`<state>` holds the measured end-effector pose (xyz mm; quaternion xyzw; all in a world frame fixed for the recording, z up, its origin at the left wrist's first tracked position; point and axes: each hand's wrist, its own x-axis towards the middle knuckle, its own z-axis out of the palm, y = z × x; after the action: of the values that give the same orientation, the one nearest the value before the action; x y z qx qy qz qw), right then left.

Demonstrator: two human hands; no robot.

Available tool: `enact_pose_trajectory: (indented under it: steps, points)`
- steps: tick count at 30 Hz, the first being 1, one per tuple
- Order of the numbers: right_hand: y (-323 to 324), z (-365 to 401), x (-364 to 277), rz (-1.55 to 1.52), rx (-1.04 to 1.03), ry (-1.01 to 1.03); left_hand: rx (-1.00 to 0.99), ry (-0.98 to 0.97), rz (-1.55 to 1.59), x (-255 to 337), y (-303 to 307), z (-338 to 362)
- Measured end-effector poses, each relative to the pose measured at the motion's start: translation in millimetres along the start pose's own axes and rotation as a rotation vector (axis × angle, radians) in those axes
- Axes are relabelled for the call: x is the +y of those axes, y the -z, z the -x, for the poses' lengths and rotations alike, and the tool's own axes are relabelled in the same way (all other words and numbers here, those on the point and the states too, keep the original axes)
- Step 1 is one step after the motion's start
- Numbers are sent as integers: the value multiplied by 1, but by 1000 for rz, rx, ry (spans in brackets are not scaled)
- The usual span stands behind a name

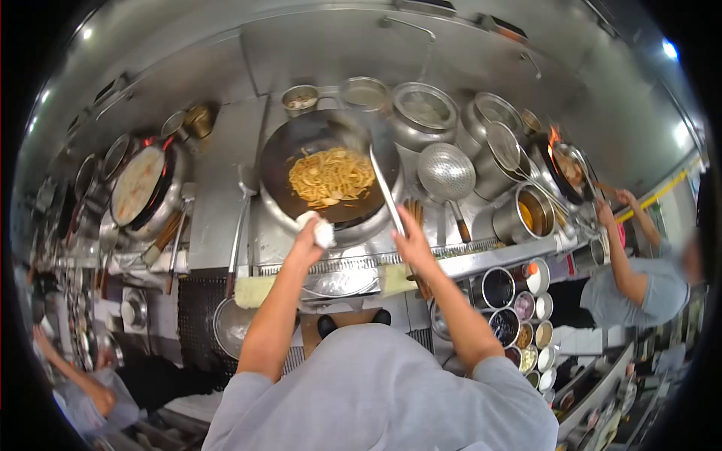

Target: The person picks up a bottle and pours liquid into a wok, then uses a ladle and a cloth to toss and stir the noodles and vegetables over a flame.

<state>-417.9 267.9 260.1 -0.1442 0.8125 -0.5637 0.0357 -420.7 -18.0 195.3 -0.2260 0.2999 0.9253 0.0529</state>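
A large dark wok sits on the burner in front of me, with fried noodles heaped in its middle. My left hand is closed around a folded white cloth at the wok's near left rim. In my right hand is the handle of a long metal wok tool, slanting up over the wok's right side; its far end is blurred. Right of the wok lies a perforated strainer. A long-handled ladle rests to the left.
Metal pots line the back. A tall pot with orange liquid stands right, near seasoning containers. Another person works at a flaming wok. On the left are a second wok and another person.
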Motion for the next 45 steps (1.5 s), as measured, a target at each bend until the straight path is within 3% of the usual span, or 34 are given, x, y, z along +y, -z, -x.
enact_pose_trajectory:
  steps: [1,3,5,6,7,9,10,12,15,16,19,21,22,23,25,26,28,29,30,33,34,37,39,42,44,45]
  points:
    - [23,-8,-68,-395,-47,-138,-58,61,-32,8,-1,23]
    - [59,-35,-99,-557,-82,-12,-15,23,-35,14,6,57]
    - [78,-39,-93,-583,-118,-114,83,-10,-2,20,13,107]
    - [75,-39,-59,-568,-149,-212,90,-64,-19,15,56,113]
    - [65,-40,-16,-553,-62,-179,150,-84,-16,15,71,135]
    - [74,-35,0,-512,162,-316,204,-112,52,9,104,177]
    - [84,-43,14,-431,202,-265,207,-131,96,4,121,197]
    - [109,-77,45,-361,242,-220,300,-225,163,-11,140,228]
    - [142,-141,69,22,354,-314,517,-202,223,-28,165,252]
    - [152,-162,78,18,340,-300,520,-219,232,-34,175,255]
    - [177,-234,121,151,345,-398,624,-185,42,-48,181,256]
    - [187,-267,141,-472,111,-502,561,-237,142,-45,142,256]
    - [185,-262,123,-904,89,-566,494,-223,189,-40,128,255]
    - [178,-252,108,-900,81,-577,415,-249,158,-44,158,241]
    - [167,-235,98,-1511,-42,-501,444,-328,38,-36,146,223]
    - [166,-224,95,-1656,-125,-441,439,-350,-244,-27,142,215]
    - [165,-193,63,-1754,-95,-436,663,-394,-792,-9,111,203]
    - [168,-178,45,-1857,-76,-402,654,-537,-1193,-1,121,191]
    - [172,-164,38,-1830,-59,-413,615,-684,-1594,6,131,177]
    - [188,-121,25,-1694,-135,-591,608,-737,-1777,22,113,156]
    - [189,-110,21,-1604,-101,-677,593,-727,-1774,22,118,148]
    - [190,-81,41,-1633,-100,-680,599,-740,-1880,14,140,131]
    - [180,-55,46,-1601,23,-700,586,-550,-1951,7,150,128]
    - [166,-17,47,-1374,70,-661,592,-646,-1973,5,159,128]
    - [159,6,34,-945,212,-747,580,-619,-1990,6,157,132]
    - [157,18,29,-944,215,-751,580,-603,-2002,7,154,133]
